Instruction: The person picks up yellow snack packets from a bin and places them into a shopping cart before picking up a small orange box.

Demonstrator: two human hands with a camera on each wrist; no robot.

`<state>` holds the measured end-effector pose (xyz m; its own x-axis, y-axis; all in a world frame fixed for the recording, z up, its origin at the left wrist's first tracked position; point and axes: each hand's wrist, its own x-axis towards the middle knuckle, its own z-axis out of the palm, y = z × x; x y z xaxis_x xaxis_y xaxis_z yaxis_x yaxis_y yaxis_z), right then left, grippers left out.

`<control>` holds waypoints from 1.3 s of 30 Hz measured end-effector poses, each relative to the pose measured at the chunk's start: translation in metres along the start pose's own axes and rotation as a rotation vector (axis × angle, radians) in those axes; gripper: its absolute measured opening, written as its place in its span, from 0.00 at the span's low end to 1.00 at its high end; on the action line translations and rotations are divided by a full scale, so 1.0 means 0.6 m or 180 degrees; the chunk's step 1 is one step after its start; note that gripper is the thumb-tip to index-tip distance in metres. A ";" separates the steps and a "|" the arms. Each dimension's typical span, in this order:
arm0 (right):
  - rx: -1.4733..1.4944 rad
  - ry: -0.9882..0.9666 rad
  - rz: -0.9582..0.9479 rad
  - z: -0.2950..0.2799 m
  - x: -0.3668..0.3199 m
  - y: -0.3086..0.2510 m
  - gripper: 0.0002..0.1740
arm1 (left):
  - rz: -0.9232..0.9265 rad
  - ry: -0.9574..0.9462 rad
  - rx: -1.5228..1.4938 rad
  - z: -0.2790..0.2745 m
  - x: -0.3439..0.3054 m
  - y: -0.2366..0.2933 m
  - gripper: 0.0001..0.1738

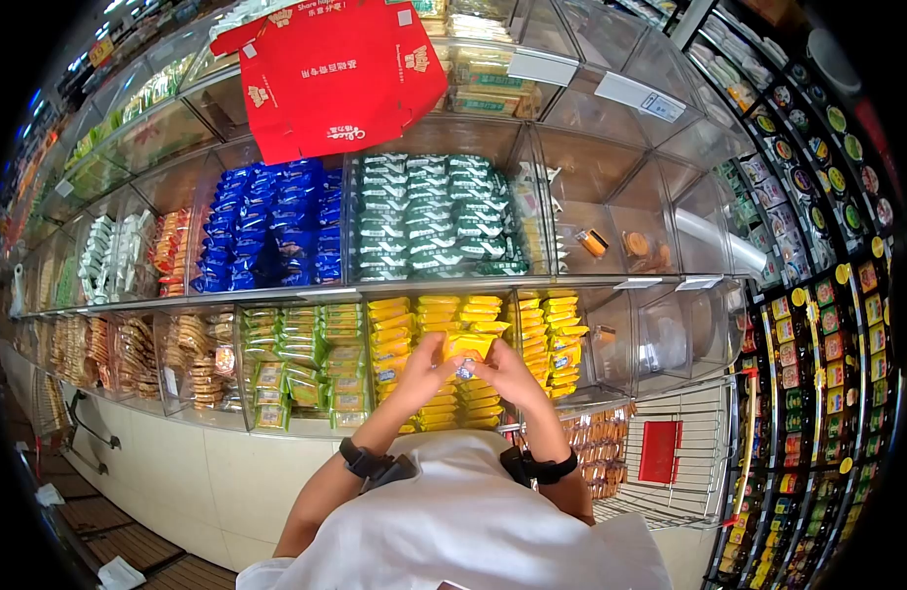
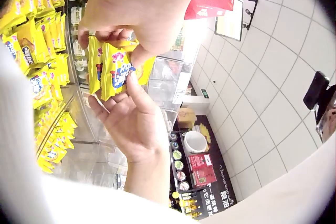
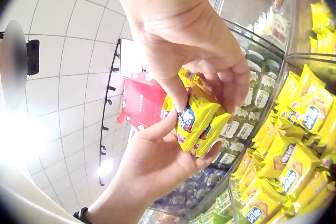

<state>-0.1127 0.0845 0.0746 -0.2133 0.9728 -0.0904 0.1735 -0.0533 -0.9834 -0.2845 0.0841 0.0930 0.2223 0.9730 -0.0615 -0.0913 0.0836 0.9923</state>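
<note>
Both hands hold a small stack of yellow snack packets in front of the body. My left hand grips the stack from one side, its thumb on the front packet's face in the left wrist view. My right hand pinches the other side, thumb against the packets. At least two packets stand face to face, with blue and white print on the wrapper. Below and around the hands, a clear bin is filled with rows of similar yellow packets.
Green-wrapped packets fill the bin on the left. Blue packets and dark green packets sit in the tier above. A red cardboard sheet lies over the upper bins. A shopping cart stands at the right.
</note>
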 end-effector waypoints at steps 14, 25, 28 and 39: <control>0.0178 -0.0005 -0.0014 -0.001 0.001 0.008 0.21 | 0.0103 0.0090 0.0148 -0.001 0.002 -0.010 0.19; 0.0341 -0.0110 0.0048 -0.003 0.000 -0.013 0.18 | 0.0101 0.0074 0.0193 -0.002 0.003 -0.006 0.19; 0.0466 -0.0113 0.0119 -0.002 -0.004 -0.034 0.18 | 0.0044 0.0012 0.0126 -0.002 0.001 0.003 0.19; 0.0719 -0.0343 0.0359 -0.006 -0.013 -0.075 0.22 | 0.0189 -0.0095 0.0245 -0.002 -0.004 0.009 0.20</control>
<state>-0.1154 0.0801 0.1199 -0.3080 0.9289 -0.2056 -0.0142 -0.2206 -0.9753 -0.2869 0.0828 0.0982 0.2475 0.9689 -0.0004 -0.0305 0.0082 0.9995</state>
